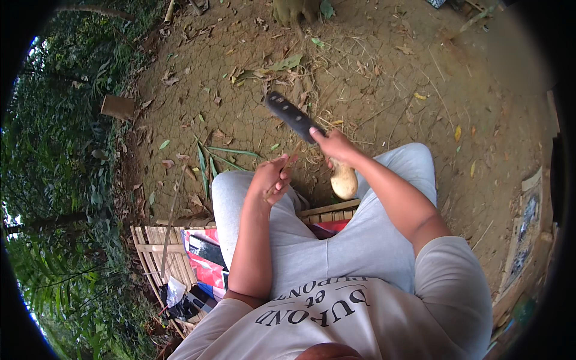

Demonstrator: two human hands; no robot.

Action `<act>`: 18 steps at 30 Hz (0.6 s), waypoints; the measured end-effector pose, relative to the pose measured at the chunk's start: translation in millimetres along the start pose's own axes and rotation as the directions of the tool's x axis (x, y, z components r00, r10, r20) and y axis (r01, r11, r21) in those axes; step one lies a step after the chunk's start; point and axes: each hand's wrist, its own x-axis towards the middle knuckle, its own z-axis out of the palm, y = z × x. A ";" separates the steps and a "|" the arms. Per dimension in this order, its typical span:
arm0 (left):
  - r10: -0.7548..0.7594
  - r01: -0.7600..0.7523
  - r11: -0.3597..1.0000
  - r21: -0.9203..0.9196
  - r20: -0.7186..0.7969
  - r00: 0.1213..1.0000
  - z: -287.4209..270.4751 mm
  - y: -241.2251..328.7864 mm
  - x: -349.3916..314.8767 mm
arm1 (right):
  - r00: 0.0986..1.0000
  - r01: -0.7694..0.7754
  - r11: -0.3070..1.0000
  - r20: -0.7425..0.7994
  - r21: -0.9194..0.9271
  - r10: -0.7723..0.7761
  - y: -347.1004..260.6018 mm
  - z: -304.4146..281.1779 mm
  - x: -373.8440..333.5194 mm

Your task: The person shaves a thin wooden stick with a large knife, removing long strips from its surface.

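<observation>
Above dirt, R hand grips knife, L hand closed on stick; best to angle knife away fr. L hand, w/ short, light strokes.

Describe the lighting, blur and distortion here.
Head view: soft daylight, no hard shadows on the ground. Head view: dark blade fairly clear, hazy smear at upper right. Head view: edges bow along the black rim at right, sky glares through foliage at left.
</observation>
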 end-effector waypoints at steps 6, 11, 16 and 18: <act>-0.007 0.008 0.999 -0.036 0.010 1.000 2.9 -0.1 -0.4 | 0.998 0.022 1.000 0.061 -0.001 -0.021 -1.9 6.2 2.4; 0.009 -0.009 1.000 -0.001 -0.007 1.000 6.7 1.6 -2.7 | 0.999 0.024 0.998 0.037 0.059 -0.026 11.4 -0.1 16.3; 0.021 -0.021 1.000 -0.023 -0.009 1.000 12.5 -4.6 -5.3 | 0.978 0.018 0.987 0.201 0.157 -0.049 18.8 9.6 12.0; 0.031 -0.031 0.999 0.008 0.005 1.000 7.3 -7.4 -2.8 | 0.969 -0.040 0.980 0.248 0.196 -0.010 6.9 5.3 3.0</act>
